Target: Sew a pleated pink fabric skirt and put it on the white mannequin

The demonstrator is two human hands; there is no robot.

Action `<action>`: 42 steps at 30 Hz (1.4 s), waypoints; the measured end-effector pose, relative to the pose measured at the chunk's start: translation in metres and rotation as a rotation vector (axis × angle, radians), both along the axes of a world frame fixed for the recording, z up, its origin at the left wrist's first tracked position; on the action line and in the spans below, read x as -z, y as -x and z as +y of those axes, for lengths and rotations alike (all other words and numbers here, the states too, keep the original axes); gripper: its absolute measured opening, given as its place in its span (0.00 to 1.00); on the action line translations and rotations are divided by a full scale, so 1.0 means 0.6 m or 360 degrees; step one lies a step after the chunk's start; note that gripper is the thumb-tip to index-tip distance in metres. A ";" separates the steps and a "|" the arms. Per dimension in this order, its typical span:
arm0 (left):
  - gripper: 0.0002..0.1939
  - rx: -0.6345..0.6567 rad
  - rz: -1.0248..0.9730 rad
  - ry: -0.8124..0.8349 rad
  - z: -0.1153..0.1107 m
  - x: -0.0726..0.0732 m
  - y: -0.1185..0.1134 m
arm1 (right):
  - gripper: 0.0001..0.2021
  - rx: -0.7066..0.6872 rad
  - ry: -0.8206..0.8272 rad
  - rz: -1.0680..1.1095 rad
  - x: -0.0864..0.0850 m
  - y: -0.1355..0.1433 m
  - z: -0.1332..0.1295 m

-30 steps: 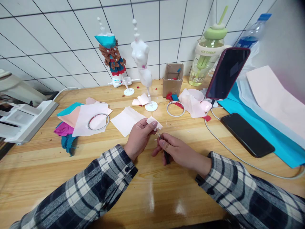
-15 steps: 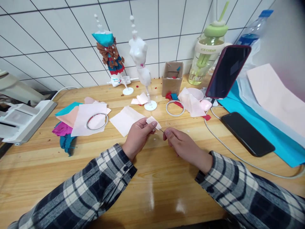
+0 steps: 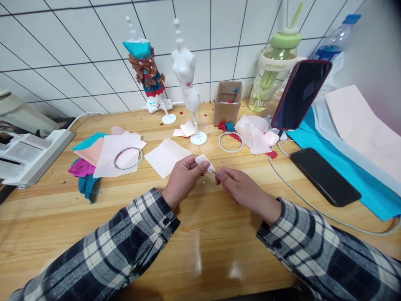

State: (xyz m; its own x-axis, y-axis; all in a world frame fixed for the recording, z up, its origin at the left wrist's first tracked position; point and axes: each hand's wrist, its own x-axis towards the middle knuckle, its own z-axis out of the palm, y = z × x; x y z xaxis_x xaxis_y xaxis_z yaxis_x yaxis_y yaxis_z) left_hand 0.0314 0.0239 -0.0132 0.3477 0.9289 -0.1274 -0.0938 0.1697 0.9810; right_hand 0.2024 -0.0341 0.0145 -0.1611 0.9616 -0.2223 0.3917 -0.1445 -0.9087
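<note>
My left hand (image 3: 184, 177) pinches a small pale pink folded paper piece (image 3: 204, 162) between thumb and fingers. Close by on the right, my right hand (image 3: 233, 183) is closed on a thin metal tool (image 3: 213, 171), whose tip meets the paper's lower right corner. Most of the tool is hidden in the fingers. Behind my left hand lies a larger pale pink sheet (image 3: 166, 156). A bare white mannequin (image 3: 184, 73) stands beyond the hands, and a small stack of pink pieces (image 3: 187, 128) rests beside its base.
A dressed mannequin (image 3: 145, 69), cardboard box (image 3: 227, 108), metal ring (image 3: 231, 142) and green-lidded bottle (image 3: 275, 69) stand or lie at the back. Coloured sheets with rings (image 3: 128, 159) are left. On the right are a propped phone (image 3: 300, 95), black phone (image 3: 326, 177) and cable (image 3: 300, 196).
The view has shifted very slightly. The paper in my left hand sits a little further right and shows slightly more tilt; both grips look the same.
</note>
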 end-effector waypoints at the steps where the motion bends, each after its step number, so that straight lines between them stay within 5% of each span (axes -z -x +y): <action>1: 0.12 0.0002 -0.0003 -0.0001 0.000 0.001 0.000 | 0.18 -0.0003 0.0006 0.0006 0.000 0.000 0.000; 33: 0.12 -0.0015 -0.0025 0.0023 0.003 0.003 -0.001 | 0.18 -0.0013 0.0165 0.0075 0.005 -0.006 0.005; 42: 0.11 -0.0125 -0.0213 0.0047 0.001 -0.003 -0.008 | 0.17 -0.0050 0.0288 0.0569 0.010 0.022 -0.022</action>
